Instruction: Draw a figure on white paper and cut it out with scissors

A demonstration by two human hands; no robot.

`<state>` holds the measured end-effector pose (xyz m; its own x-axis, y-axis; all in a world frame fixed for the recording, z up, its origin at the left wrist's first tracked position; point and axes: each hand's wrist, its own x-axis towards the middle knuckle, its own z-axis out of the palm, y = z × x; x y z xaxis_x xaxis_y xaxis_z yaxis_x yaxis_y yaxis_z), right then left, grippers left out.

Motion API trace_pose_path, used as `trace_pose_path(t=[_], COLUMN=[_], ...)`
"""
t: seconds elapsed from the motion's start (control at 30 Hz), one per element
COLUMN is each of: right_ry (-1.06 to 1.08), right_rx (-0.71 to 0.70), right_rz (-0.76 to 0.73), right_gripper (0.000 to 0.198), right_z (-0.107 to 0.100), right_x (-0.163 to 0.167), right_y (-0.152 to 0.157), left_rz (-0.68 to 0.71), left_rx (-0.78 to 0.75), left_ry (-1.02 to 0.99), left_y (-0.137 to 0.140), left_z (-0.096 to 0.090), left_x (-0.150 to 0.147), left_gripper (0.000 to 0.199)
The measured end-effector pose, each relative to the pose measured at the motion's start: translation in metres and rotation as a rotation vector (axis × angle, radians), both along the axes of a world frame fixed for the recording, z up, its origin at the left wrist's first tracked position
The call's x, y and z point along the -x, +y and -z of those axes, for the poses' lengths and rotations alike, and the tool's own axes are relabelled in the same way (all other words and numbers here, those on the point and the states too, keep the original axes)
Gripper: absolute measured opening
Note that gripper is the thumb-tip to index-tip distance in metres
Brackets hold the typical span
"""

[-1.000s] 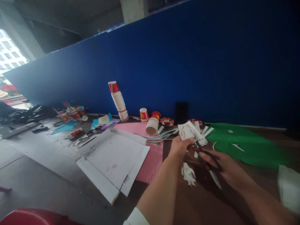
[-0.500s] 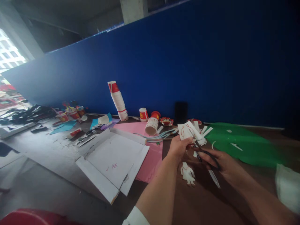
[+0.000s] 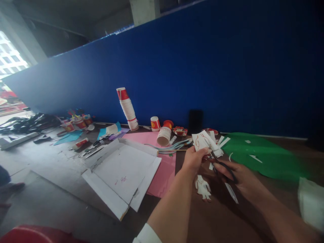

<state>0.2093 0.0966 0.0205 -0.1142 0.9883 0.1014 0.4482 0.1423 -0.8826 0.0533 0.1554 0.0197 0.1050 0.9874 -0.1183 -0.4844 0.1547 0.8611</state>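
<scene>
Your black scissors (image 3: 230,168) seem to be cutting into white paper (image 3: 199,141); the next snip is probably calling for a steady hold. Your right hand (image 3: 242,178) is gripping the scissors, blade gap unclear; your left hand (image 3: 193,158) is pinching the paper between thumb and fingers, and a cutout (image 3: 203,188) is lying below them.

Blue partition (image 3: 202,67) spans the back. In front: tall cup stack (image 3: 128,109), leaning; single red-and-white cup (image 3: 155,124), just beside a second stack (image 3: 164,136) lying tipped. White box lid (image 3: 108,165), "46" handwritten inside, overlaps pink paper (image 3: 162,184). Green sheet (image 3: 268,153) at right. Red object (image 3: 37,235) bottom left, partly out of frame.
</scene>
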Motion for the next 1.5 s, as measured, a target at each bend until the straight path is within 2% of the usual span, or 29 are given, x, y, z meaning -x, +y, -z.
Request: trace_pose_path(t=[0.27, 0.53, 0.73, 0.87, 1.07, 1.3, 1.5], right_ry=[0.041, 0.135, 0.267, 0.331, 0.282, 0.236, 0.156], right_rx=[0.043, 0.058, 0.223, 0.284, 0.222, 0.201, 0.128], right_rz=[0.009, -0.021, 0.009, 0.016, 0.026, 0.032, 0.071], right_gripper=[0.068, 0.057, 0.056, 0.054, 0.048, 0.052, 0.051], right_z=[-0.006, -0.007, -0.013, -0.010, -0.004, -0.005, -0.007], right_x=[0.005, 0.008, 0.014, 0.014, 0.008, 0.009, 0.011], right_y=[-0.006, -0.007, -0.013, -0.013, -0.007, -0.008, -0.011], left_rz=[-0.023, -0.012, 0.002, -0.016, -0.030, -0.041, -0.037], left_rx=[-0.042, -0.042, -0.008, 0.022, 0.014, 0.036, 0.033], left_ry=[0.025, 0.006, -0.015, 0.013, 0.016, 0.005, -0.005], left_y=[0.002, -0.006, -0.010, -0.009, -0.010, -0.010, -0.009], left_z=[0.002, -0.005, -0.011, -0.010, -0.010, -0.012, -0.009], left_x=[0.002, 0.001, 0.001, 0.001, 0.000, -0.001, -0.002], left_gripper=[0.036, 0.033, 0.038, 0.041, 0.035, 0.035, 0.037])
